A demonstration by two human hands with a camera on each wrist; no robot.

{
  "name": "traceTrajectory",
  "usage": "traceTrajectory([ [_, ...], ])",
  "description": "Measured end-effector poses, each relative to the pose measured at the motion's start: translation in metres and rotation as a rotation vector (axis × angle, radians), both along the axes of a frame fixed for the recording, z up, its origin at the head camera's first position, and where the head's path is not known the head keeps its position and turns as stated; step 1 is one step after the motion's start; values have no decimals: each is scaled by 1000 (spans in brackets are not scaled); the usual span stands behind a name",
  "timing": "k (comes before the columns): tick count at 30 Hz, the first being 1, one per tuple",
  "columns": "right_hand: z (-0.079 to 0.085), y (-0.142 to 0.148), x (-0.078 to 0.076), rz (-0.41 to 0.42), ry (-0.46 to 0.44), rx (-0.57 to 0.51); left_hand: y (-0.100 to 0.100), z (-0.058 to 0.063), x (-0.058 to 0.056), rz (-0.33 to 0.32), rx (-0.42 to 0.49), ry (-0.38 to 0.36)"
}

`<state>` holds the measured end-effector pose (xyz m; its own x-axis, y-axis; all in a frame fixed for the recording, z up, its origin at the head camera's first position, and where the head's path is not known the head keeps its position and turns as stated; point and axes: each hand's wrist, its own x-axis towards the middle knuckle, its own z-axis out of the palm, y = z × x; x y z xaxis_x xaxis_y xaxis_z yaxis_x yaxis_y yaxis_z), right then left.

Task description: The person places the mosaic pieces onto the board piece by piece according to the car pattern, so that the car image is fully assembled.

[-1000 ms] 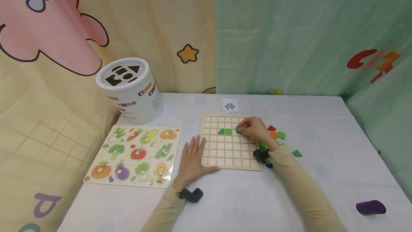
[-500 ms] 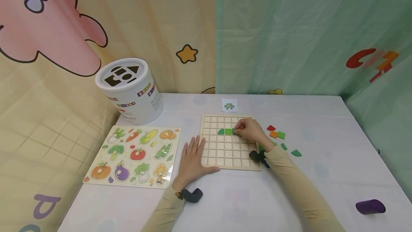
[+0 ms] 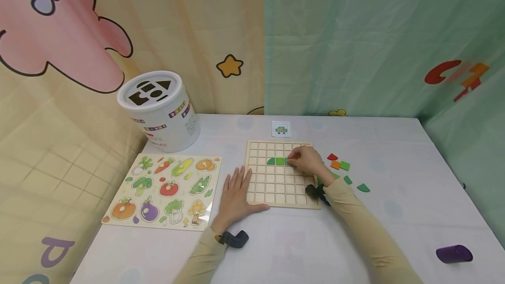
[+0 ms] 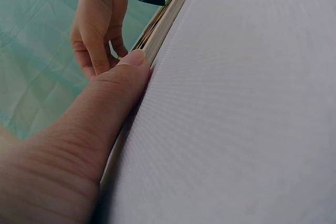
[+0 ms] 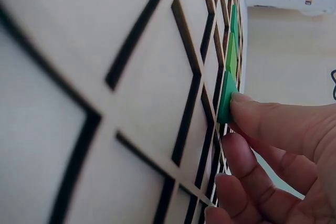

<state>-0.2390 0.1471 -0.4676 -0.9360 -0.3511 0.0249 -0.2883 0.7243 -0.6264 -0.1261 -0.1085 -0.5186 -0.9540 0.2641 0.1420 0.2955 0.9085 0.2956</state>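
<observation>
A wooden grid board [image 3: 282,187] lies on the table. A dark green quarter-circle tile [image 3: 271,161] and a light green square tile [image 3: 279,161] sit side by side in one row. Directly right of the square, my right hand [image 3: 307,160] pinches another dark green tile [image 5: 227,98] down at the grid, its thumb on the tile's edge in the right wrist view. The fingers partly hide that tile's outline. My left hand [image 3: 235,194] rests spread at the board's near left corner, its thumb along the front edge in the left wrist view.
Loose tiles lie right of the board, among them a red tile [image 3: 332,157], an orange square [image 3: 336,165] and a green quarter-circle [image 3: 364,187]. Beyond the board is a pattern card [image 3: 281,129]. A vegetable puzzle [image 3: 165,192], white bucket [image 3: 161,113] and purple block [image 3: 454,253] stand farther out.
My right hand has moved slightly left, bringing the dark green tile from a gap away to right beside the light green square. In the last half second it barely shifts. My left hand stays put.
</observation>
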Motion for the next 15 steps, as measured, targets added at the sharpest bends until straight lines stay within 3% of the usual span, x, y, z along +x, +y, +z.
traceTrajectory([
  [7, 2, 1, 1, -33, -18, 53, 0, 2, 1, -1, 9, -2],
  [15, -1, 9, 3, 25, -35, 33, 1, 3, 1, -1, 11, -11],
])
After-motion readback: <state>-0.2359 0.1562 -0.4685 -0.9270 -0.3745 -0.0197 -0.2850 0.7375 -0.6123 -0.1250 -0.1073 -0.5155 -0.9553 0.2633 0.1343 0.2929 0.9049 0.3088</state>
